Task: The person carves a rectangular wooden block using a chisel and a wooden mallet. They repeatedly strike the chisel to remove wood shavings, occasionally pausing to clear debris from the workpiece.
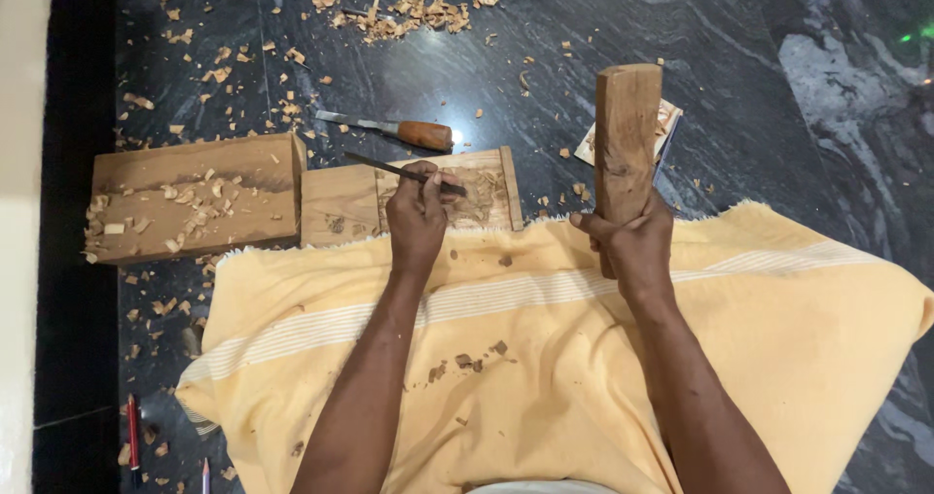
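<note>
The thin carving chisel [404, 173] lay slantwise, its long axis running from upper left down to lower right, and its tip end rested over the carved wooden panel [457, 197] on the dark stone floor [739, 95]. The left hand [418, 217] had its fingers pinched shut around the tool's lower end, knuckles just above the panel's near edge, so this hand sat right on the work. Off to the right, well apart from the chisel, the right hand [632, 246] was wrapped tight around the bottom of an upright wooden mallet block [626, 144], its long axis standing nearly vertical, raised clear of the panel. The chisel lay to the left of that block, with open floor between them. Further out, a second chisel with an orange-brown handle [394, 129] rested on the floor just beyond the panel, and a larger plank [195, 197] strewn with chips butted against the panel's left side. A yellow cloth [545, 377] covered the lap. The carved pattern was too blurred to read, the chisel's cutting edge was hidden behind the fingers, and a small card [669, 124] showed only partly behind the block.
</note>
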